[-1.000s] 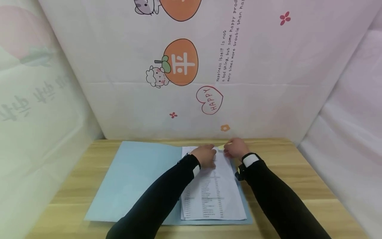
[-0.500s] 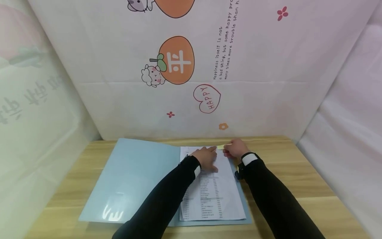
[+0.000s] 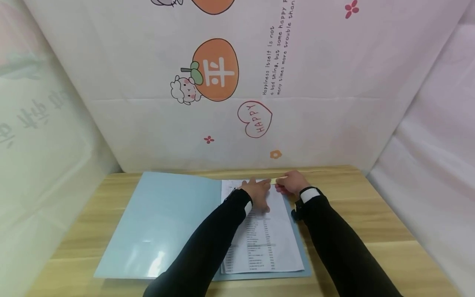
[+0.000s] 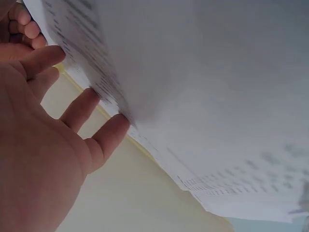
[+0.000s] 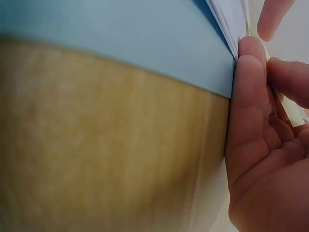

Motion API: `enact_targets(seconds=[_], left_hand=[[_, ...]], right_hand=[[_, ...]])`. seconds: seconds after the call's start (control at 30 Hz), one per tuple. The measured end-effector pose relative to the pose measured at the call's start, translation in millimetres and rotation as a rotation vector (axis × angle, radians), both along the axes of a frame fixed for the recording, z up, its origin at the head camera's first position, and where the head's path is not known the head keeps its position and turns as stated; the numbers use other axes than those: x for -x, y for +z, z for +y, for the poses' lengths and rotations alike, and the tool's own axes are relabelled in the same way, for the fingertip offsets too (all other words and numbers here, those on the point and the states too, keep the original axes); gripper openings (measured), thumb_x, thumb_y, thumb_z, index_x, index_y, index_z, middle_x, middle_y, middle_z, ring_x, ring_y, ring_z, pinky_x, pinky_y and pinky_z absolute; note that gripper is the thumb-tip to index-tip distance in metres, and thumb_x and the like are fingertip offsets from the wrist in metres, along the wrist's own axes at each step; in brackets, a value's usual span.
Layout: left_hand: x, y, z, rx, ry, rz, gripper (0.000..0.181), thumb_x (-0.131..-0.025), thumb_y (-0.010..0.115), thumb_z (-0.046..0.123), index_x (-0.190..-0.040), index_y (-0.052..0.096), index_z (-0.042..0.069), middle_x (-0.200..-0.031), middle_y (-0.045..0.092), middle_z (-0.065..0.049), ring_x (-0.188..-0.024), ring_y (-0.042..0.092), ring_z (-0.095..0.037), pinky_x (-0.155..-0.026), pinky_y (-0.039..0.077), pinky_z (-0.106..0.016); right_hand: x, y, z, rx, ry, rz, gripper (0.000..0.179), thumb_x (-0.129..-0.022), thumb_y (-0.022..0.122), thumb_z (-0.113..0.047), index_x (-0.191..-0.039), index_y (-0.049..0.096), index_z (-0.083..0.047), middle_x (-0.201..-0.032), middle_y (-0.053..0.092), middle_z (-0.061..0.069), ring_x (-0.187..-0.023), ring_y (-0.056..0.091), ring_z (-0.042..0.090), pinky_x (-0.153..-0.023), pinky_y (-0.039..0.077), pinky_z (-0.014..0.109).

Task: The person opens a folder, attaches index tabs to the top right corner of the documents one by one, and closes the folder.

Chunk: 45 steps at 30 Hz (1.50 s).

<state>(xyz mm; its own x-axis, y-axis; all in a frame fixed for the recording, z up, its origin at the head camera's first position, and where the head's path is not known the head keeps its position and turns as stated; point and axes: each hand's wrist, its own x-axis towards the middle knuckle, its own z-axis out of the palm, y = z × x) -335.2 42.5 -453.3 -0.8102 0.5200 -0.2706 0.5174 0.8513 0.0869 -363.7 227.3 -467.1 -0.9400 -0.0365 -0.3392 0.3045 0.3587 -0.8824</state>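
An open light-blue folder point(image 3: 168, 206) lies on the table, with a stack of printed paper sheets point(image 3: 256, 251) on its right half. My left hand point(image 3: 257, 194) rests on the upper part of the sheets; in the left wrist view its spread fingertips point(image 4: 116, 128) touch the print. At the top right corner of the stack, my right hand point(image 3: 295, 182) pinches a small yellow strip point(image 3: 273, 180), which looks like a sticky note. In the right wrist view the yellow strip point(image 5: 291, 112) passes under the thumb, with other fingers against the sheets' corner.
The wooden table point(image 3: 356, 231) extends to the right of the folder. A white printed cloth point(image 3: 315, 123) stands behind the table, with more white cloth point(image 3: 438, 144) at the sides. The folder's left cover point(image 3: 130, 243) is slightly raised near the front.
My left hand's fingers have spread out over the paper near the yellow strip. My right hand stays at the corner, pinching the strip. The head view has shifted slightly.
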Motion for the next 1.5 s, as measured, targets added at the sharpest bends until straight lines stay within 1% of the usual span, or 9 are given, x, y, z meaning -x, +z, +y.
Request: enact_targets(seconds=[0.27,0.4,0.53,0.67,0.77,0.9,1.07,1.33,1.5], left_hand=[[-3.3,8.2,3.8,0.005,0.032,-0.020,0.092,-0.079,0.076,0.057,-0.155,0.035,0.028,-0.156,0.036,0.013,-0.128,0.038,-0.026,-0.107,0.032,-0.051],[-5.4,9.6,3.6,-0.014,0.048,-0.029,0.089,-0.078,0.078,0.056,-0.152,0.039,0.028,-0.150,0.043,0.014,-0.121,0.040,-0.024,-0.103,0.034,-0.049],[-6.3,9.0,1.6,-0.022,0.059,-0.021,0.080,-0.077,0.079,0.055,-0.145,0.045,0.029,-0.143,0.050,0.016,-0.120,0.040,-0.023,-0.103,0.033,-0.049],[-8.7,11.8,0.4,-0.031,0.056,-0.020,0.074,-0.077,0.079,0.053,-0.140,0.049,0.027,-0.140,0.052,0.015,-0.123,0.040,-0.025,-0.104,0.032,-0.051],[-8.9,12.8,0.0,-0.036,0.067,-0.043,0.079,-0.078,0.079,0.051,-0.145,0.046,0.026,-0.143,0.051,0.013,-0.128,0.038,-0.026,-0.108,0.028,-0.054],[-5.2,8.3,0.6,-0.028,0.093,-0.069,0.085,-0.078,0.079,0.051,-0.151,0.041,0.028,-0.148,0.046,0.015,-0.134,0.032,-0.027,-0.111,0.022,-0.057],[-3.8,5.7,4.7,-0.022,0.098,-0.061,0.085,-0.077,0.080,0.050,-0.151,0.042,0.031,-0.149,0.043,0.018,-0.136,0.030,-0.028,-0.107,0.029,-0.057],[-35.1,28.4,3.0,0.035,0.062,-0.048,0.078,-0.088,0.067,0.038,-0.157,0.032,0.033,-0.156,0.033,0.017,-0.142,0.032,-0.031,-0.100,0.039,-0.058],[-57.5,37.7,0.6,0.094,-0.033,-0.036,0.072,-0.088,0.069,0.035,-0.154,0.039,0.031,-0.155,0.038,0.013,-0.127,0.050,-0.027,-0.099,0.044,-0.040]], right_hand=[[-0.2,1.6,1,-0.031,-0.011,-0.003,0.025,-0.099,0.059,-0.009,-0.117,0.053,0.008,-0.082,0.072,0.012,-0.063,0.068,0.013,-0.057,0.054,0.025],[-2.6,4.0,-3,-0.118,-0.013,0.018,0.015,-0.099,0.059,-0.010,-0.103,0.060,0.004,-0.077,0.070,0.010,-0.061,0.066,0.014,-0.055,0.053,0.026],[-3.7,6.1,-6,-0.449,0.082,0.147,0.025,-0.096,0.061,-0.018,-0.084,0.063,0.004,-0.069,0.065,0.010,-0.057,0.059,0.018,-0.053,0.048,0.030],[-5.3,10.0,-6,-0.781,0.102,0.281,0.044,-0.093,0.058,-0.024,-0.108,0.054,0.017,-0.085,0.061,0.022,-0.070,0.057,0.030,-0.060,0.048,0.040],[-6.6,16.0,-8,-0.812,0.079,0.382,0.048,-0.092,0.055,-0.015,-0.125,0.046,0.017,-0.103,0.060,0.028,-0.088,0.059,0.037,-0.071,0.052,0.048],[-7.0,19.3,-16,-0.803,0.280,0.521,0.035,-0.088,0.053,0.001,-0.123,0.060,0.006,-0.113,0.066,0.020,-0.104,0.062,0.036,-0.086,0.051,0.048],[-11.4,13.7,-25,-0.864,0.474,0.542,0.030,-0.094,0.056,0.001,-0.123,0.064,-0.001,-0.111,0.071,0.013,-0.108,0.064,0.034,-0.093,0.049,0.047],[-19.1,15.3,-30,-0.950,0.543,0.586,0.021,-0.093,0.060,-0.001,-0.107,0.073,-0.010,-0.104,0.071,0.008,-0.096,0.065,0.029,-0.089,0.051,0.045],[-19.8,14.9,-31,-1.048,0.651,0.616,0.019,-0.090,0.062,0.004,-0.095,0.075,-0.009,-0.100,0.068,0.008,-0.097,0.063,0.026,-0.089,0.050,0.042]])
